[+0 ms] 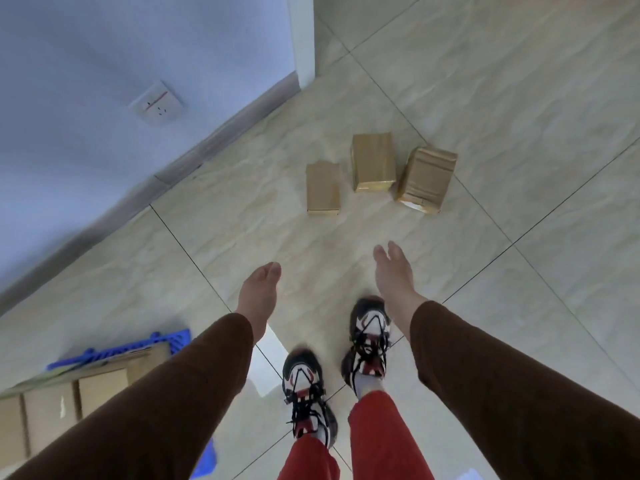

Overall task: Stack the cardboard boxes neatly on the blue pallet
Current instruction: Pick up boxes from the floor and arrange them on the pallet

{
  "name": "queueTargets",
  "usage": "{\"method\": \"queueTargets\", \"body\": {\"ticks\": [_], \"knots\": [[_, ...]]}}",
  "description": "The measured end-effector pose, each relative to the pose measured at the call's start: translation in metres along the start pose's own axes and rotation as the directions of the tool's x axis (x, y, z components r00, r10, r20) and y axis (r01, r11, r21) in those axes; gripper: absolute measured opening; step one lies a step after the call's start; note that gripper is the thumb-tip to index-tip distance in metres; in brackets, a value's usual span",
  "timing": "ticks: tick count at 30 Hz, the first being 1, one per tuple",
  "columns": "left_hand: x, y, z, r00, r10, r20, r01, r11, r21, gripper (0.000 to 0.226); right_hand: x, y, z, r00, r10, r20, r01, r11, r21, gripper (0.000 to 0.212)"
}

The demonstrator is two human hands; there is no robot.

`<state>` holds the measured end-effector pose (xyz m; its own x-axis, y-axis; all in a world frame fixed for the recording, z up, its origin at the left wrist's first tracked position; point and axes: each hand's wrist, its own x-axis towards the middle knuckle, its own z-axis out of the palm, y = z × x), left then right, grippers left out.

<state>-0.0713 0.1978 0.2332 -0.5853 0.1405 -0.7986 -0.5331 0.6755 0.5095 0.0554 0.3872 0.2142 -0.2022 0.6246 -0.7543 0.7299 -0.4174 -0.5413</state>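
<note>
Three cardboard boxes sit in a loose row on the tiled floor just above frame centre: a small one, a middle one and a taped one, close but apart. Both arms reach toward them, left hand and right hand with relaxed fingers holding nothing. Down in the lower left corner, the blue pallet already carries stacked boxes.

Pale beige glossy tile floor with thin dark grout lines, wall at left (bluish tint), grey baseboard along it, white socket, white door frame at top.
</note>
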Motion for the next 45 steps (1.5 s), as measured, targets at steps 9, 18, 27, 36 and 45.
{"method": "queueTargets", "body": {"ticks": [9,18,27,36,45], "knots": [[0.138,0.052,0.0,0.982,0.185,-0.046,-0.154,0.909,0.386,0.056,0.113,-0.052,0.027,0.968,-0.25,-0.007,0.234,0.914,-0.333,0.067],[0.267,0.075,0.069,0.936,0.345,-0.065,-0.285,0.855,0.433,0.061,0.214,-0.049,0.106,0.907,-0.401,0.128,0.405,0.752,-0.52,0.067],[0.283,0.064,0.128,0.99,0.02,0.136,-0.013,0.999,-0.047,0.056,0.231,-0.041,0.156,0.982,-0.135,0.129,0.146,0.986,-0.085,0.055],[0.192,0.076,0.064,0.998,0.067,0.019,-0.058,0.948,-0.314,0.051,0.14,-0.081,0.146,0.949,-0.267,0.169,0.263,0.964,0.047,0.041],[0.076,0.058,-0.022,0.988,0.142,-0.062,-0.155,0.884,-0.442,0.05,0.002,-0.095,0.14,0.899,-0.382,0.216,0.364,0.924,0.117,0.038]]}}
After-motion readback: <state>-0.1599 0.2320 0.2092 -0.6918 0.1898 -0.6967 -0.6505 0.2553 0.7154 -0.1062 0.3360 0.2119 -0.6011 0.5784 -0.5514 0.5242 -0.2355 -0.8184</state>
